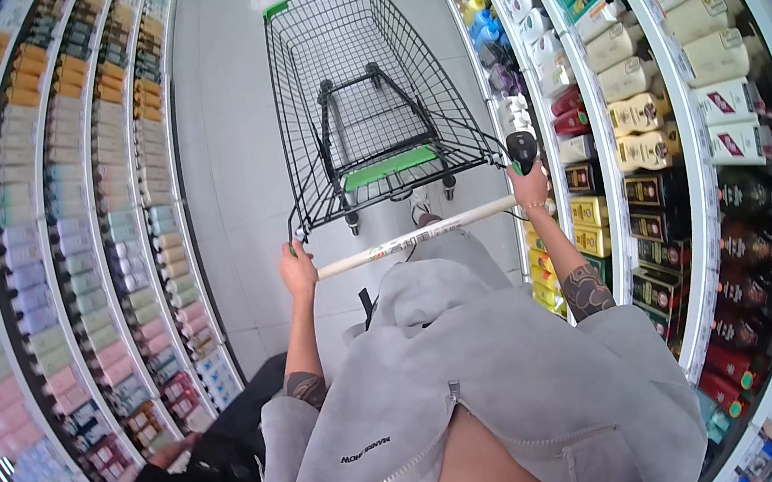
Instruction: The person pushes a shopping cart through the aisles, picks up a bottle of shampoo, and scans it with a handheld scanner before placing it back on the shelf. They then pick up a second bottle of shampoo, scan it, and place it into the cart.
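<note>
A black wire shopping cart [361,49] with green corner caps stands in front of me, its basket holding no goods. Its pale handle bar [397,249] runs across just before my body, with printed lettering along it. My left hand [298,270] is closed at the bar's left end, by the corner of the frame. At the right end, the fingers of my right hand [530,189] wrap round the grip, close below a rounded black device [521,147]. A green flap [388,168] lies across the near part of the cart.
Shelves of bottles [112,160] line the left side, and shelves of jugs and boxed bottles [640,130] line the right, close to my right arm. A tiled floor [226,96] runs between them. A person in black clothing [193,481] is at my lower left.
</note>
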{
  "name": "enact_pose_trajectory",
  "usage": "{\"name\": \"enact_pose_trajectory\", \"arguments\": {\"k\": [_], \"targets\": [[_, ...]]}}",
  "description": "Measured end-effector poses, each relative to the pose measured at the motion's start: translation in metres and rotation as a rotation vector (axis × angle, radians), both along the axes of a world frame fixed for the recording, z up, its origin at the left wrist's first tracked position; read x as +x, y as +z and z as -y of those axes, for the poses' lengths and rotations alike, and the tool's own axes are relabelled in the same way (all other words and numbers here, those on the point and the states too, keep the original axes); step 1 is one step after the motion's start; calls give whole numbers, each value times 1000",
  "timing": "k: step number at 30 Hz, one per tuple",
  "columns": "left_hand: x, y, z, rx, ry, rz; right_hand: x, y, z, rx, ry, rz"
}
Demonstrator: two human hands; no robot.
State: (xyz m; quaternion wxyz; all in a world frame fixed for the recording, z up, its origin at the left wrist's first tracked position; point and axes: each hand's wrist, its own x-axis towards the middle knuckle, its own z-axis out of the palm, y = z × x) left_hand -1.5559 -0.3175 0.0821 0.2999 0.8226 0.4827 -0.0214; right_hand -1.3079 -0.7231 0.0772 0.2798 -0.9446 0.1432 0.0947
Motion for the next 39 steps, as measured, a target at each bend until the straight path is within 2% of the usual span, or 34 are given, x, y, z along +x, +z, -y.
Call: {"name": "enact_pose_trajectory", "arguments": {"k": [5,7,12,15,20,25,29,31,32,34,37,39], "targets": [[59,3,-43,38,5,15,57,-3,-49,9,-36,62],[83,3,-67,-100,88,58,77,-6,-71,7,-14,79],[141,6,-126,29,19,26,130,-9,-122,48,11,80],[179,3,-161,1,29,51,163,-12,-153,73,-8,124],[238,-19,-233,-16,29,64,221,-7,-211,111,-6,29],[312,-11,-298,-103,59,150,276,-19,-272,170,1,70],[368,-22,-355,-24,13,58,321,-20,-321,197,-19,94],[403,-7,-362,123,-8,-77,349,-25,-337,183,-13,83],[419,-7,-367,123,7,-67,365,-27,-344,177,-14,96],[448,-15,-379,134,-25,-213,399,-22,-360,169,-10,119],[486,-37,-390,149,19,-193,459,-41,-368,101,21,58],[510,-49,-394,127,37,-167,498,-63,-368,62,65,154]]}}
